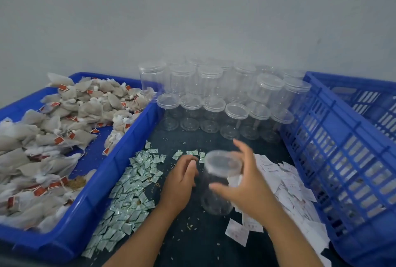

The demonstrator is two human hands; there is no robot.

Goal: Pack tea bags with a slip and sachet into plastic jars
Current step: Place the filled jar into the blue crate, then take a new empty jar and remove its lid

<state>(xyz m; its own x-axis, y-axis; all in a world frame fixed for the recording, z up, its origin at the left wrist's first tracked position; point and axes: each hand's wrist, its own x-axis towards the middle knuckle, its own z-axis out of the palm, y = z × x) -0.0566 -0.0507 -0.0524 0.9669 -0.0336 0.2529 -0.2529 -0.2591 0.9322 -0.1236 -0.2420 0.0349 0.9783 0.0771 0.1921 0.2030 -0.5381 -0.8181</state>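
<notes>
Gripping a clear lidded plastic jar (pixel 220 181), blurred by motion, the right hand (pixel 246 185) lays its thumb across the front with spread fingers behind the lid, while the left hand (pixel 182 181) curls its fingers just left of the jar, contact impossible to tell. Left of the jar lie green-and-white sachets (pixel 132 185) and a blue plastic tray (pixel 120 159) of tea bags (pixel 53 134), cut off by the frame; right of it are white paper slips (pixel 285 185), partly hidden by the forearm; behind it stand empty clear jars (pixel 212 99).

1. Tray (pixel 120 159), bright blue; crate (pixel 321 138), same blue, slotted.
2. Tea bags (pixel 64 116), beige, with red tags (pixel 59 140).
3. Sachets (pixel 132 181), green-and-white print.
4. Slips (pixel 285 183), white.
5. Jar (pixel 216 198), clear.
6. Table (pixel 192 245) dark, wall (pixel 192 9) pale grey.
</notes>
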